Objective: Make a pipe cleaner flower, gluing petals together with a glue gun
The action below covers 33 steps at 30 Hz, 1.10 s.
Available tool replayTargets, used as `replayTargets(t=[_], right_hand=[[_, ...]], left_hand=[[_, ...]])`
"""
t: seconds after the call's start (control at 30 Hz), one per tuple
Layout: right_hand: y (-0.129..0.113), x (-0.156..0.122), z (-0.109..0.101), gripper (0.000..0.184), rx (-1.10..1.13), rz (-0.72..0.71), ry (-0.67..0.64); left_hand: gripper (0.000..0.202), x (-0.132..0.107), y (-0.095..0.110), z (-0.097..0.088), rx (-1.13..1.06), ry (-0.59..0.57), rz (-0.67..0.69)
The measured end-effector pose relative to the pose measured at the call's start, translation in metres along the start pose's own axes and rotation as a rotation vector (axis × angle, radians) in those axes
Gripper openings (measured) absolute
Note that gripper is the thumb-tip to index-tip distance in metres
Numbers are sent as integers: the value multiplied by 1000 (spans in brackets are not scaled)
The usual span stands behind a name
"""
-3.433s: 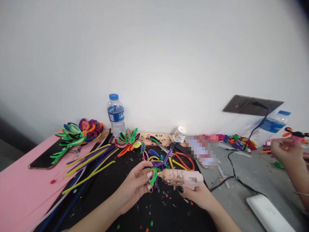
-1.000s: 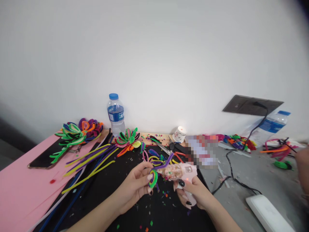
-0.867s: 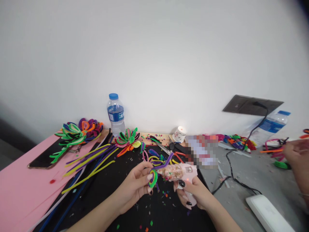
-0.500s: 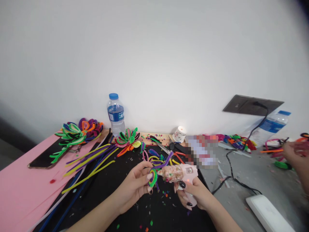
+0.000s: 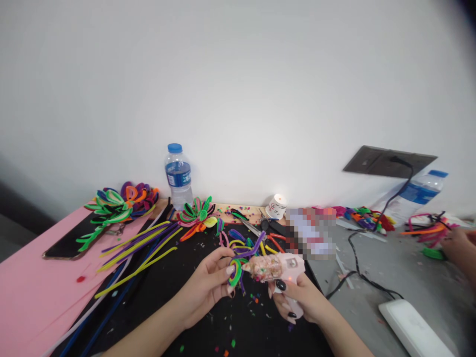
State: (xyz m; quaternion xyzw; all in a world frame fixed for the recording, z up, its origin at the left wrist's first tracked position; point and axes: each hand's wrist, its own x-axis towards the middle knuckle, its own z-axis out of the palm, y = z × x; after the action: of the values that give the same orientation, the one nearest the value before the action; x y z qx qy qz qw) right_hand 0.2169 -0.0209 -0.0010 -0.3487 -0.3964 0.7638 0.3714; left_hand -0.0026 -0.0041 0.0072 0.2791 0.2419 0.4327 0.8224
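Between its thumb and fingers, my left hand (image 5: pixel 210 280) pinches a coiled pipe-cleaner piece (image 5: pixel 235 272) in green, yellow and purple, with a purple end sticking out to the upper right. My right hand (image 5: pixel 297 295) is wrapped round the handle of a pale pink hot glue gun (image 5: pixel 292 267), whose small light glows orange. The gun's nozzle points left and is at the edge of the coil; whether it touches cannot be made out. Behind both hands lie more bent pipe cleaners (image 5: pixel 238 235) and open scissors (image 5: pixel 253 228).
Loose yellow and purple pipe cleaners (image 5: pixel 137 248), a phone (image 5: pixel 67 240) and pipe-cleaner flowers (image 5: pixel 126 201) lie to the left. A water bottle (image 5: pixel 179 178) and a paper cup (image 5: pixel 276 206) stand by the wall. At right are a black cord (image 5: pixel 355 253), a white power strip (image 5: pixel 412 325) and another person's hand (image 5: pixel 459 248).
My hands, the coil and the glue gun stay almost in place. At the far right, the other person's hand has moved down and right, showing more of the pink pipe cleaners.
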Motion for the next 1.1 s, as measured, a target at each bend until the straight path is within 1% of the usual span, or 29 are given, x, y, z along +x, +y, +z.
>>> replayTargets(t=[0.3, 0.87, 1.1], right_hand=[[0, 1, 1, 33, -23, -15, -13], [1, -1, 0, 34, -39, -13, -26], [1, -4, -4, 31, -5, 27, -83]], left_hand=[[21, -1, 0, -1, 3, 33, -4], [16, -1, 1, -1, 25, 33, 14], [17, 2, 1, -3, 9, 42, 15]])
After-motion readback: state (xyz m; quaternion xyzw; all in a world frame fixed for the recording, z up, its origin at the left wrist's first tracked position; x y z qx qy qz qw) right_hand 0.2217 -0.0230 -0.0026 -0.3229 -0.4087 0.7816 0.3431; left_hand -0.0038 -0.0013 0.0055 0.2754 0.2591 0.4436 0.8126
